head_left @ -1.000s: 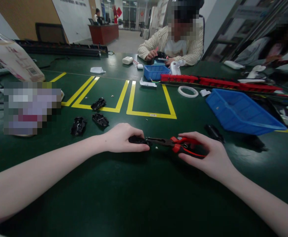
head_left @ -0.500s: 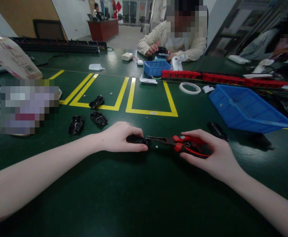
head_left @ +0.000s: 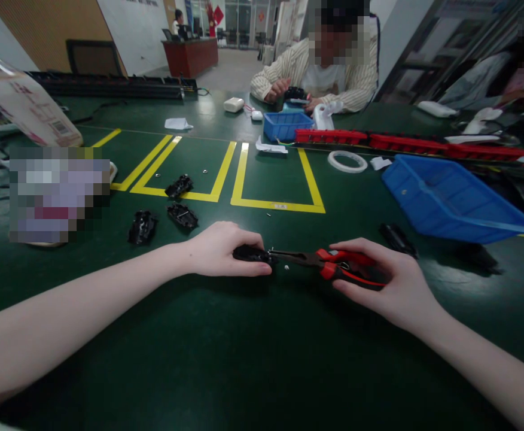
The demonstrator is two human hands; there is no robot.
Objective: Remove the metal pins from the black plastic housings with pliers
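My left hand (head_left: 226,248) is closed round a small black plastic part (head_left: 249,254), with thumb and forefinger along its sides. From the right, my right hand (head_left: 378,269) grips red-and-black long-nose pliers (head_left: 329,263). Their narrow jaws reach the right end of the black part, where a small shiny metal bit shows; whether the jaws pinch it I cannot tell. A tiny pale piece (head_left: 286,267) lies on the table just below the jaws. Beyond my left wrist sit several similar black parts, among them an open black shell (head_left: 182,215) and another black shell (head_left: 142,227).
A large blue bin (head_left: 459,197) stands tilted at right, with a black cylindrical piece (head_left: 398,239) near it. Yellow tape (head_left: 280,206) marks the green table. Farther back are a white tape roll (head_left: 347,161), a red strip (head_left: 405,142), a small blue basket (head_left: 288,126) and a seated person.
The pliers' jaws have closed together at the end of the black part. Both hands stay in nearly the same place; the whole view has shifted slightly.
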